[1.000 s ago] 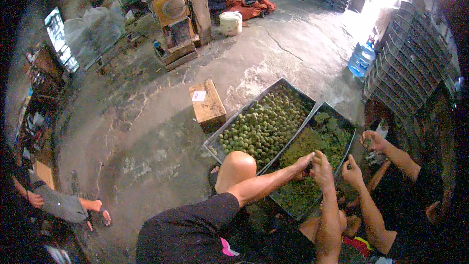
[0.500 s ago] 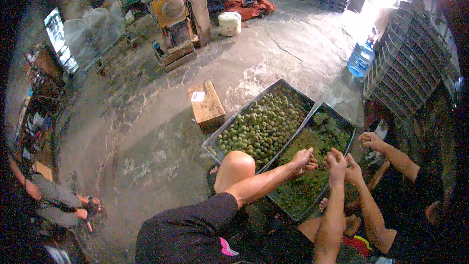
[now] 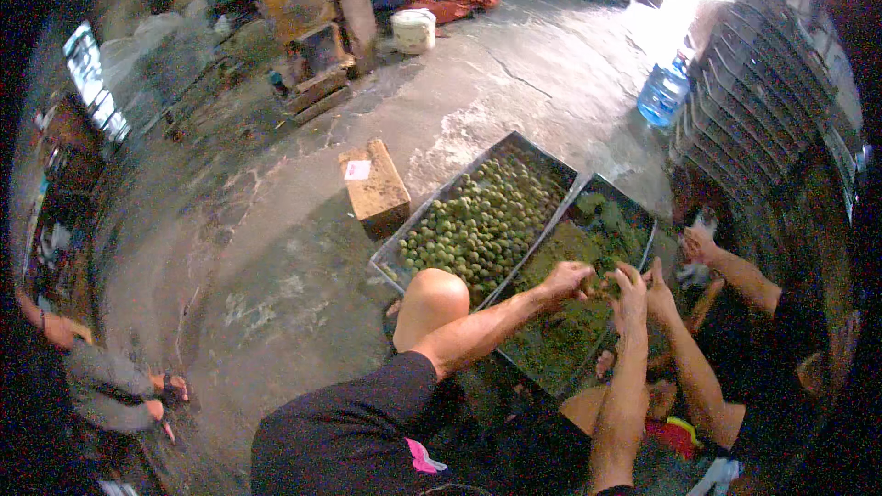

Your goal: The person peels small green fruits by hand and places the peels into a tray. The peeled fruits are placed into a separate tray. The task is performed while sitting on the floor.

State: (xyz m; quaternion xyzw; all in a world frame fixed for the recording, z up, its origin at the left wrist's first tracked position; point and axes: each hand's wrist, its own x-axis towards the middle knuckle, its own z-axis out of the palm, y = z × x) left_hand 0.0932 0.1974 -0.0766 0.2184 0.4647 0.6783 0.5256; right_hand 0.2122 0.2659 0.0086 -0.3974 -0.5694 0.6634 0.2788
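Note:
My left hand (image 3: pixel 566 281) is closed over a tray of crumbly green-brown material (image 3: pixel 560 335), its fingers bent inward and slightly blurred. Close to its right, my right hand (image 3: pixel 630 290) has curled fingers pointing toward the left one. Whatever either hand grips is too small or hidden to make out. Left of that tray, a second dark shallow tray (image 3: pixel 439 205) bears many round greenish balls (image 3: pixel 487 220). Right beside my right hand is a co-worker's hand (image 3: pixel 660 294), and the co-worker's other hand (image 3: pixel 701 244) is farther right.
A cardboard box (image 3: pixel 378 188) with a white label stands beyond the ball tray. A blue water jug (image 3: pixel 663 94) and stacked dark crates (image 3: pixel 758 96) are at the right. Farther back sits a white container (image 3: pixel 413 31). Another person's legs (image 3: pixel 115 390) show at the far left.
The whole view has shifted, so the trays and surroundings sit slightly up and left. My two hands have come closer together over the green-brown material. The co-worker's far hand has dropped slightly relative to the trays.

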